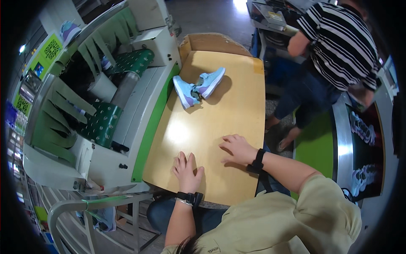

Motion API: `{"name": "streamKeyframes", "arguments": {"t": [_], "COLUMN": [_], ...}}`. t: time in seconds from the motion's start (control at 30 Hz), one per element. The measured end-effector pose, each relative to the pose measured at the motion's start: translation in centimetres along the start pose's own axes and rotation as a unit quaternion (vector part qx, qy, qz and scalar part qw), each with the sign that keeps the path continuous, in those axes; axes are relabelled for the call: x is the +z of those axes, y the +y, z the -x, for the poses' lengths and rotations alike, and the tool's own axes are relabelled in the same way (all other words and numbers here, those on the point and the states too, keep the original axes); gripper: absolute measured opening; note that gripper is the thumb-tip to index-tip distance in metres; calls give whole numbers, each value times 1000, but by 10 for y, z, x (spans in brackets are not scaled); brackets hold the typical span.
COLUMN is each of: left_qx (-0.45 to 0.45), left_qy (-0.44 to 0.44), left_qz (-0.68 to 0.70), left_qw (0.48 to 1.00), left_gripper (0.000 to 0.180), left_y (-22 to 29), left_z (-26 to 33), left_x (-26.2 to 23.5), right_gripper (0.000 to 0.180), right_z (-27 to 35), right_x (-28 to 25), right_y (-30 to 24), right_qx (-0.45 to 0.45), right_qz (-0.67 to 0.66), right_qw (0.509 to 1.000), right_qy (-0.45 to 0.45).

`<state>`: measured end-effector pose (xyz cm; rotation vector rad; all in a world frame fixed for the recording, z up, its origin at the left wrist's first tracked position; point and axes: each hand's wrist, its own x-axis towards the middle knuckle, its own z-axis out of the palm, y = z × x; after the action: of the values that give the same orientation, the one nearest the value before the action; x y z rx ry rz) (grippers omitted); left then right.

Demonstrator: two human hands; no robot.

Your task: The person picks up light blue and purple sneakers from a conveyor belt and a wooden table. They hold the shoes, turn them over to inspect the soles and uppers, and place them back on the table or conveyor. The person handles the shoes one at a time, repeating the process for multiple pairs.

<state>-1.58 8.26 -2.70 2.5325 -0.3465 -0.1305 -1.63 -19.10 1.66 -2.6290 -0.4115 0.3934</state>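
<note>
Two light-blue sneakers with white soles and purple patches are on the wooden tabletop (215, 127), toward its far side. The left sneaker (185, 92) points away to the left, and the right sneaker (210, 83) leans away to the right; they meet near their heels. My left hand (187, 172) rests at the near edge of the table with its fingers spread. Farther right, my right hand (238, 150) hovers over or lies on the wood, fingers apart; contact is hard to tell. Neither hand holds anything, and both are well short of the sneakers.
At left stands a machine (146, 110) with green dotted belts (101, 122) and hanging strip curtains (59, 114). A metal rail (63, 207) is at lower left. A person in a striped shirt (342, 38) stands at right, near a rack of sneakers (362, 129).
</note>
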Motion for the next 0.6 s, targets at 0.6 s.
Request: {"name": "streamKeyframes", "arguments": {"t": [0.6], "left_qx": [-44], "left_qy": [192], "left_qz": [196], "left_qw": [960], "left_gripper": [66], "left_y": [-5], "left_z": [-16], "left_x": [-26], "right_gripper": [66], "right_z": [-185], "right_x": [-11], "right_y": [-58], "right_qx": [-32], "right_qz": [70], "right_qw": [940], "right_qy": [333]}}
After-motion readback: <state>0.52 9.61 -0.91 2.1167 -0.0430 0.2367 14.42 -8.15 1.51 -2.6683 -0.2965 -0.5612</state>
